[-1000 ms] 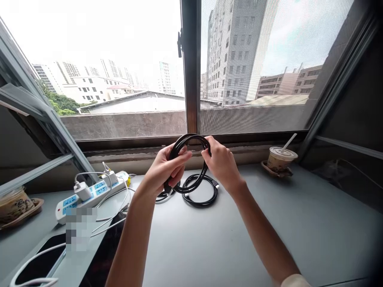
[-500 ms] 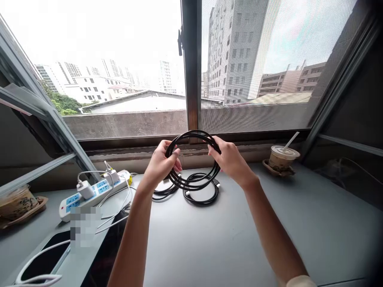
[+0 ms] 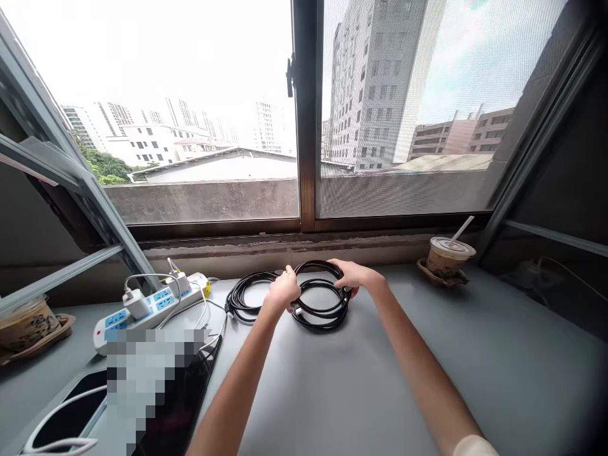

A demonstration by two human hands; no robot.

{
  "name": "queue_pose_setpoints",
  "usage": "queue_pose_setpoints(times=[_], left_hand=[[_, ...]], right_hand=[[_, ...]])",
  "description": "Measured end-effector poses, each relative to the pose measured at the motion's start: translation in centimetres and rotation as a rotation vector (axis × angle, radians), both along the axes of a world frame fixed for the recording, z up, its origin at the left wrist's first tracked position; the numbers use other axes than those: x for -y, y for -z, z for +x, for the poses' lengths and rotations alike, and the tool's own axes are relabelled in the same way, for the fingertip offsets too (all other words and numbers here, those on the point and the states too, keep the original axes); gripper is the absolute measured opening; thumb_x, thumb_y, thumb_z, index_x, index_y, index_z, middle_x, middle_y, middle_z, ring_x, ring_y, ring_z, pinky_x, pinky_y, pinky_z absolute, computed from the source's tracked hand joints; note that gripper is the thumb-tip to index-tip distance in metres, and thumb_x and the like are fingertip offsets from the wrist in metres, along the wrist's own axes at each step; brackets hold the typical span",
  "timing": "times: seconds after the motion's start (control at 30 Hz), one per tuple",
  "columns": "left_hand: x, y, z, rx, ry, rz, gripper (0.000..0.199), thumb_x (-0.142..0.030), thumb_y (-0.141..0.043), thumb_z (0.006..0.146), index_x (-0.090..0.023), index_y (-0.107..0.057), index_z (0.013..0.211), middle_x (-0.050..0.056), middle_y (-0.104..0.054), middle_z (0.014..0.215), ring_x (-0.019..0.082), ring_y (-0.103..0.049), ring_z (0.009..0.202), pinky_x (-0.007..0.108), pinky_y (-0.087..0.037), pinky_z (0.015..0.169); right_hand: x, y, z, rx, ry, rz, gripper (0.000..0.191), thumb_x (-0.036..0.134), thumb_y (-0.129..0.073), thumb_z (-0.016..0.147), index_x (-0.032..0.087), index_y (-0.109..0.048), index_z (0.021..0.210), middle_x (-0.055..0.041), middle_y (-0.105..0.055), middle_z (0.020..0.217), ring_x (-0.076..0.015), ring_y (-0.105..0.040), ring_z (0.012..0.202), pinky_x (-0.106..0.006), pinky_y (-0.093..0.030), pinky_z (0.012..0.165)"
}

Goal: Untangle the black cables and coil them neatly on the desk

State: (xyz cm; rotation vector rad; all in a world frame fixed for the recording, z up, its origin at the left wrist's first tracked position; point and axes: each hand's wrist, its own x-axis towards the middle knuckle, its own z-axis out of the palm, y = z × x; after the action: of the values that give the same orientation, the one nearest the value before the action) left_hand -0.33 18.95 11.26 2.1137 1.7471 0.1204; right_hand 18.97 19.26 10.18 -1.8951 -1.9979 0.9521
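A coiled black cable is held between my two hands, low over another black coil that lies on the grey table. My left hand is closed on the left side of the held coil, its fingertips partly hidden. On the right side, my right hand grips the same coil near its top right. A further black coil lies on the table just left of my left hand. A small white connector shows beside my left fingers.
A white power strip with plugged-in chargers and white cables lies left. Near it are a dark flat device and a phone. Drink cups stand at the far left and right. A window frame rises behind.
Both hands have lowered the held coil from above the table onto or just over the right coil. My left hand has moved right and down, exposing the left coil.
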Motion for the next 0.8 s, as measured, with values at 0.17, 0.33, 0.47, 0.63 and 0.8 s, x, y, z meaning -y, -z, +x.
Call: queue_pose_setpoints(times=[0.17,0.33,0.47,0.63,0.8], left_hand=[[-0.5,1.9,1.0,-0.197,0.016,-0.093,0.048,-0.020,-0.052,0.085,-0.008,-0.040,0.129,0.012,-0.065,0.101,0.016,-0.066,0.074,0.037,-0.048,0.086],[-0.5,2.0,1.4,-0.285,-0.004,-0.003,0.039,-0.032,-0.054,0.087,-0.011,-0.051,0.121,0.012,-0.058,0.115,0.022,-0.057,0.105,0.044,-0.046,0.091],[0.5,0.5,1.8,-0.236,0.122,0.106,0.045,-0.032,-0.056,0.084,-0.015,-0.049,0.125,0.014,-0.053,0.126,0.027,-0.052,0.115,0.041,-0.042,0.094],[1.9,0.9,3.5,-0.167,0.408,0.030,0.050,-0.054,-0.070,0.063,-0.025,-0.064,0.104,0.004,-0.067,0.101,0.026,-0.060,0.102,0.032,-0.047,0.084],[2.2,3.5,4.6,-0.191,0.465,0.007,0.028,-0.027,-0.080,0.054,-0.019,-0.068,0.078,0.005,-0.067,0.080,0.026,-0.064,0.086,0.031,-0.049,0.073]], right_hand=[[-1.1,1.8,-0.3,0.112,0.031,-0.144,0.058,0.011,-0.057,0.083,0.017,-0.036,0.136,-0.0118,-0.046,0.123,-0.0091,-0.058,0.080,-0.020,-0.054,0.064],[-1.2,1.7,-0.3,0.129,0.029,-0.193,0.058,0.020,-0.057,0.088,0.018,-0.031,0.139,-0.0119,-0.047,0.122,-0.0114,-0.058,0.087,-0.025,-0.056,0.071],[-1.2,1.4,-0.5,0.141,0.011,-0.170,0.054,0.020,-0.056,0.088,0.017,-0.035,0.138,-0.0108,-0.048,0.121,-0.0125,-0.058,0.091,-0.028,-0.055,0.077],[-0.4,0.5,-0.9,0.229,0.033,-0.130,0.046,0.019,-0.059,0.086,0.015,-0.046,0.130,-0.0086,-0.051,0.117,-0.0150,-0.054,0.101,-0.037,-0.049,0.092],[0.6,-1.0,-0.3,0.227,0.080,-0.107,0.055,0.022,-0.058,0.085,0.018,-0.038,0.136,-0.0107,-0.048,0.122,-0.0144,-0.056,0.096,-0.030,-0.052,0.082]])
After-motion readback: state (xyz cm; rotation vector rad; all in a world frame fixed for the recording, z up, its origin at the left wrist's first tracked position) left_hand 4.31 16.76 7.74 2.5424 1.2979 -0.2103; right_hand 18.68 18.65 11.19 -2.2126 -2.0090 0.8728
